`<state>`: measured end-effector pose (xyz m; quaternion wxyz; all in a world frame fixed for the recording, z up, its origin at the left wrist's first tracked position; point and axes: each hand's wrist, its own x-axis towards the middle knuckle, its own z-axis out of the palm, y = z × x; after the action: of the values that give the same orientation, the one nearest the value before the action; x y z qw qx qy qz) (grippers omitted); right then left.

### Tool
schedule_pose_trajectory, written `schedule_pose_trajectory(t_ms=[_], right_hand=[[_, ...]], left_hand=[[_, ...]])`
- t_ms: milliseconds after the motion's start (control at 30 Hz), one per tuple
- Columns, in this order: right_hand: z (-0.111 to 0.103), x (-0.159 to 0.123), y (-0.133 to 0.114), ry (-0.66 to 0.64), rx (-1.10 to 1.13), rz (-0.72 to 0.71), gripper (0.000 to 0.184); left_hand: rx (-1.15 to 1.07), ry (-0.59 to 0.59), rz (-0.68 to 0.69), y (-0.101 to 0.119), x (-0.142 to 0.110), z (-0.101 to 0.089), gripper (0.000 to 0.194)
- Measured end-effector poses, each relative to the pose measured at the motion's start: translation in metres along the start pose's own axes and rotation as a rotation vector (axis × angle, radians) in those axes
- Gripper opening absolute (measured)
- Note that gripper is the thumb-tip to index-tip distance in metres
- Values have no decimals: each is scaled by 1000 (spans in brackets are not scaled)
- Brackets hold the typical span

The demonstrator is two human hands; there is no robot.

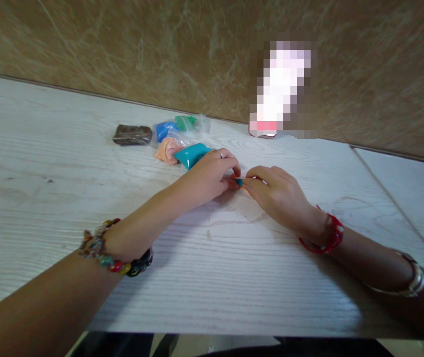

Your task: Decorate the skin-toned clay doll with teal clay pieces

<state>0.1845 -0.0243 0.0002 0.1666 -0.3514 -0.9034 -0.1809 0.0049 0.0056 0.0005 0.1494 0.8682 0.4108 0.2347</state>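
A small lump of teal modelling clay (239, 182) sits between the fingertips of both hands, just above the table. My left hand (214, 173), a ring on one finger, is closed with thumb and fingertips at the lump's left side. From the right, my right hand (281, 193) pinches at the same lump, its fingertips pressed together. A hint of peach colour shows below the lump; whether it is clay or skin I cannot tell. Right behind my left hand lies a packet of teal clay (192, 155), partly covered by it.
Further back lie bagged clays: a brown block (132, 135), a blue one (166, 130), a green one (185, 123) and a peach one (168, 150). A blurred phone (281, 89) leans on the marbled wall (123, 54). A seam crosses the white table (182, 277) at right.
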Motion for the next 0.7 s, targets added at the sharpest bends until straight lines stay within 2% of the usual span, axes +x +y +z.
schedule_pose_trajectory(t_ms=[300,533,700], right_hand=[[-2,-2,-1,48,136,102,25],[-3,-4,2,77,357,171,14],[-4,-4,3,70,380,193,13]], left_hand=[[-20,33,30,2,1,-3,14],[-37,26,43,7,-2,-6,11],[-46,32,54,8,-3,-7,11]])
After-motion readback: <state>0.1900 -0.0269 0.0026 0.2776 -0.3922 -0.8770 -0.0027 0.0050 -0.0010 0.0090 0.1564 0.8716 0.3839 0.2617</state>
